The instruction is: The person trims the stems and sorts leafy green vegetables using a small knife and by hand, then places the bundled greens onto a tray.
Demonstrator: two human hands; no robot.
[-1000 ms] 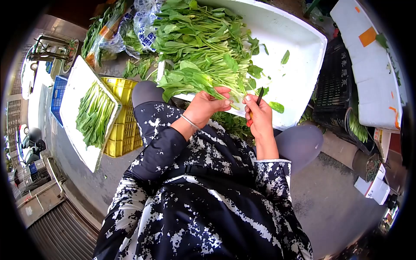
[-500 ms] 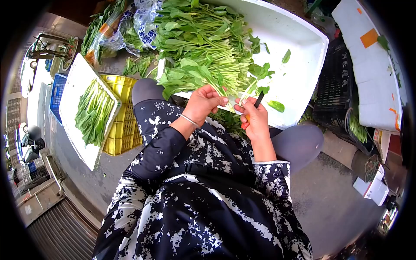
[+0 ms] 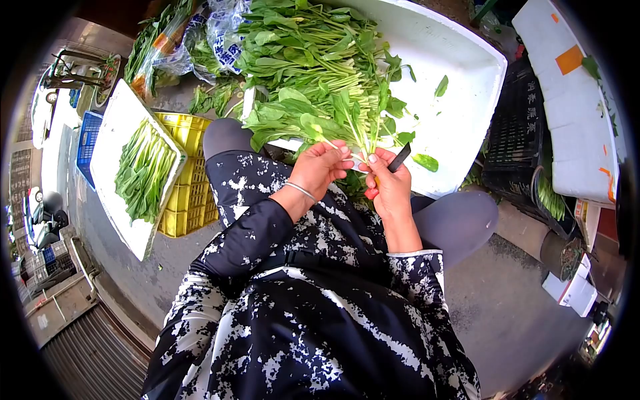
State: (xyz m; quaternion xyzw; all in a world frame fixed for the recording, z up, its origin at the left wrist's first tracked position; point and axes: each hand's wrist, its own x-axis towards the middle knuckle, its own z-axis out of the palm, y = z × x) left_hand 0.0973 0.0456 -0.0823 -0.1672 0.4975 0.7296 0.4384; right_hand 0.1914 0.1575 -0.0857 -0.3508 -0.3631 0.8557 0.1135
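My left hand [image 3: 316,175] is closed, thumb and fingers pinching the stem of a leafy green [image 3: 321,127]. Close beside it, my right hand [image 3: 393,192] is closed round a small knife [image 3: 400,158], its dark blade sticking up past the fingers and a bit of orange handle showing. The right fingertips also seem to pinch the base of a plant whose pale stems fan upward between the hands. Just beyond lies a thick pile of leafy greens [image 3: 313,57] in a white foam box [image 3: 467,93], roots' ends toward me. A few loose leaves [image 3: 425,162] rest on the box floor.
On the left, a foam lid [image 3: 110,143] carries a bundle of greens [image 3: 143,173] atop yellow crates [image 3: 190,207]. Plastic bags [image 3: 223,33] of greens lie at the upper left. Black crates [image 3: 513,147] and another foam box [image 3: 573,100] stand at right.
My hands have drawn slightly closer together and shifted a little. The knife blade has tilted further right, and a leaf stem now shows separately in my left fingers.
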